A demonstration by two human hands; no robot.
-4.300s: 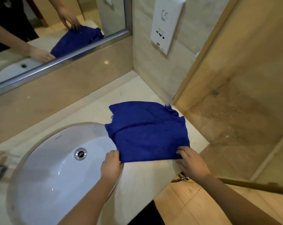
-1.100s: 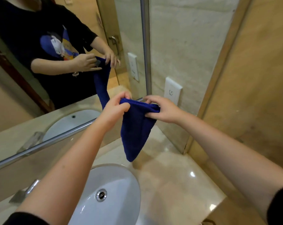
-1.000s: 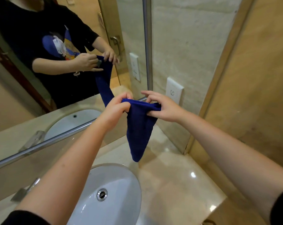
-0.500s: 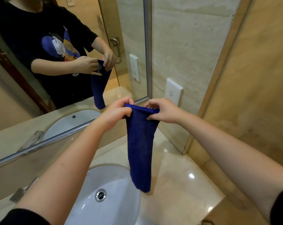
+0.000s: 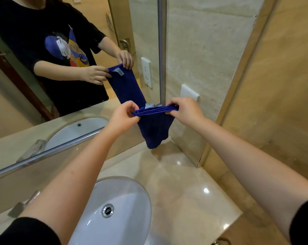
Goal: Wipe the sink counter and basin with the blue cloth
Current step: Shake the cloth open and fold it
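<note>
Evidently the wiping is not yet begun: the blue cloth (image 5: 154,128) hangs folded in the air above the back corner of the bench (image 5: 185,191), clear of it, its top edge stretched between the left hand (image 5: 122,117) and the right hand (image 5: 185,112), each pinching one end. The step looks like folding it into a pad. Next, the cloth must come down flat onto the bench, then into the basin (image 5: 125,200).

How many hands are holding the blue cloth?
2. The left hand pinches the left end of the blue cloth; the right hand pinches its right end. The mirror only repeats them.
</note>
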